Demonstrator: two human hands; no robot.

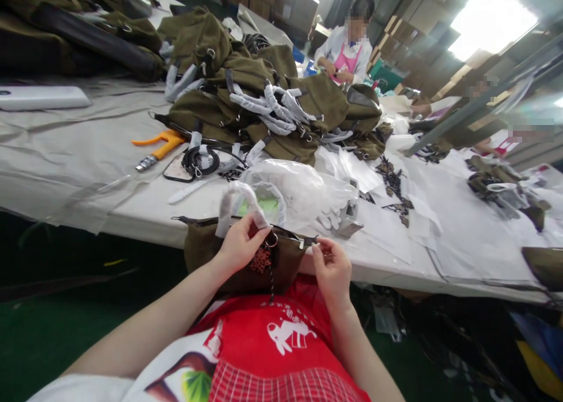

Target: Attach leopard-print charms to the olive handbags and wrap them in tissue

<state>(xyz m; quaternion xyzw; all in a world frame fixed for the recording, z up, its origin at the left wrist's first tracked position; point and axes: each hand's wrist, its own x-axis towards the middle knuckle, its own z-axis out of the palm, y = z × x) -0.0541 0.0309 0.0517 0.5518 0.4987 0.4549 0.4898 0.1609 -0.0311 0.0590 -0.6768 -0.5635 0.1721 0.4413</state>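
Observation:
An olive-green handbag (285, 267) hangs upright against the table's front edge, its zipper (288, 233) running along the top. My left hand (241, 243) is closed on the base of the bag's handle (227, 205), which is wrapped in white padding. Beside those fingers a ring carries a reddish openwork charm (260, 260), and a dark twisted cord (271, 281) dangles below. My right hand (333, 267) pinches the tab at the zipper's right end, near the metal zipper pull (301, 244). The fingertips partly cover both gripped spots.
Behind the bag lie a clear plastic bag (290, 185) with white contents, an orange-handled tool (160, 147) and a coiled black strap (202, 160). Olive bags (246, 76) are heaped further back. Dark charms (391, 182) lie on white sheets at right. A co-worker (347, 50) stands across the table.

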